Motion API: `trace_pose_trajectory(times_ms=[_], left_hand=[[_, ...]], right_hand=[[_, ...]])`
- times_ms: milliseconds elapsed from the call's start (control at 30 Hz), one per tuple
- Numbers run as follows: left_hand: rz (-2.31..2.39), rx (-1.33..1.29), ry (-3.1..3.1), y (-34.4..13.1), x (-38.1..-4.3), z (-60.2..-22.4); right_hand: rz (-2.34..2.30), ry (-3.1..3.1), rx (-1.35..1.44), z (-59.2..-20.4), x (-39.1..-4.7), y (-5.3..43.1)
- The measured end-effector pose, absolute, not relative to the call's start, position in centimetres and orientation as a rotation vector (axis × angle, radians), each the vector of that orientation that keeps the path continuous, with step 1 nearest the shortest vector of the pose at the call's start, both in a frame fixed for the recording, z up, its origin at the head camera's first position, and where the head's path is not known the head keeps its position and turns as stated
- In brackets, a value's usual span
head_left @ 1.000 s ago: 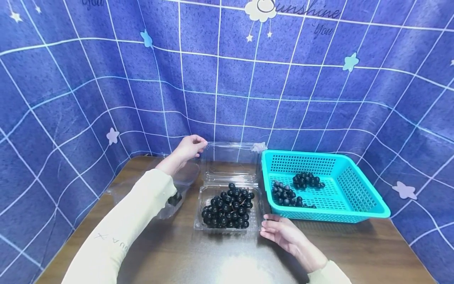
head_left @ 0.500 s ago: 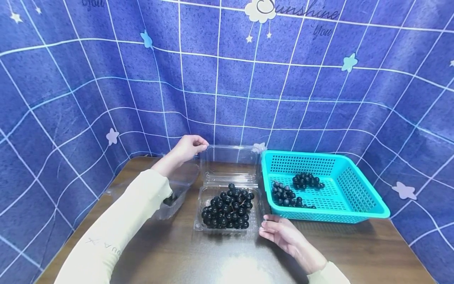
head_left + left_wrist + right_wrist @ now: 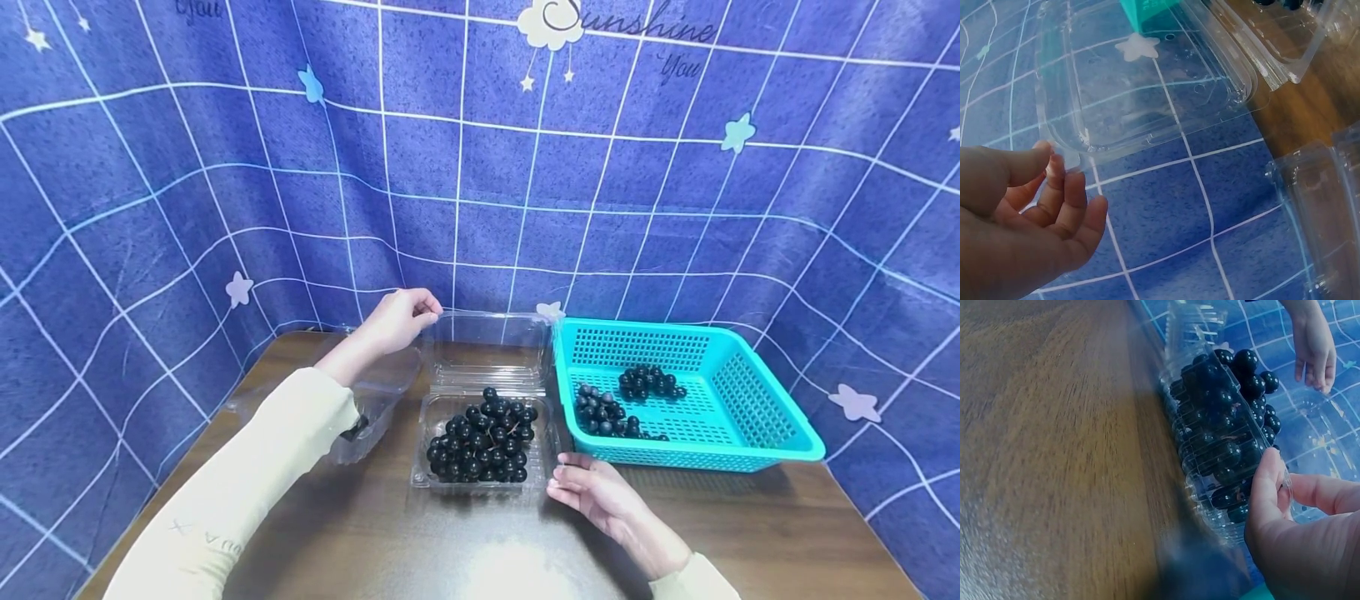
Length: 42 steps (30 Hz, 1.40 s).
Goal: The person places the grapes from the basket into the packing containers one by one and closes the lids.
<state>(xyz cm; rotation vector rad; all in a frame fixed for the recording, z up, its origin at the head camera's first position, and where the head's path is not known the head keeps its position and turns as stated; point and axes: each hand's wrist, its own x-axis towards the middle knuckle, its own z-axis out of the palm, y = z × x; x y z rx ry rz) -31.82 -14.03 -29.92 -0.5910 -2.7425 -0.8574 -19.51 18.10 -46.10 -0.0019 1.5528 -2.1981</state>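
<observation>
A clear plastic clamshell box (image 3: pixel 417 477) stands on the table with its lid (image 3: pixel 491 342) raised at the back. Dark grapes (image 3: pixel 483 442) on their stems fill its base. My left hand (image 3: pixel 401 318) pinches the far left corner of the lid between thumb and index finger; the left wrist view shows this pinch at the lid's corner tab (image 3: pixel 1067 157). My right hand (image 3: pixel 600 500) pinches the near right corner of the base, thumb and forefinger on its rim. In the right wrist view the grapes (image 3: pixel 1229 419) rise above the rim.
A turquoise basket (image 3: pixel 765 392) with two bunches of dark grapes (image 3: pixel 651 382) stands close to the box's right. Left of the box, partly behind my left sleeve, is another clear container (image 3: pixel 386 387) with something dark inside. A blue patterned curtain (image 3: pixel 480 167) hangs behind the table.
The lid's top edge has come down slightly towards the box, with my left hand still pinching its corner. My left forearm has shifted a little left; my right hand stays put.
</observation>
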Motion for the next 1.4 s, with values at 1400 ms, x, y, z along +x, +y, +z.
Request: trace_pose_trajectory(times_ms=[1400], left_hand=[[-0.184,-0.840,-2.426,-13.8,-26.9,-31.9]], right_hand=[[-2.244,1.527,0.016,-46.1,-19.2,17.8]])
